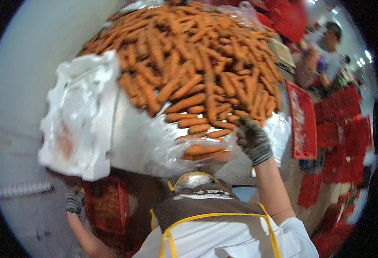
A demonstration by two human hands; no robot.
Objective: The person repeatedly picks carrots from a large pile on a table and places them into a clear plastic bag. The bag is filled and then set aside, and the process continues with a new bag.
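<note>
A large heap of carrots (189, 61) covers the metal table (134, 142). Near its front edge, several carrots lie on and in a clear plastic bag (169, 151). My right hand (253, 140), in a striped knit glove, is at the bag's right side with fingers curled by the lowest carrots; whether it grips the film or a carrot is unclear. Low on the left, my left hand (75, 200), gloved the same way, is beside the rim of a red plastic crate (123, 206). Its fingers look bent, but blur hides whether they hold anything.
A white foam box (100, 145) with plastic film inside stands on the left. A red tray (308, 129) is right of the table, with stacked red crates (340, 135) beyond. Another person (331, 61) is at the upper right. A wall (40, 58) runs along the left.
</note>
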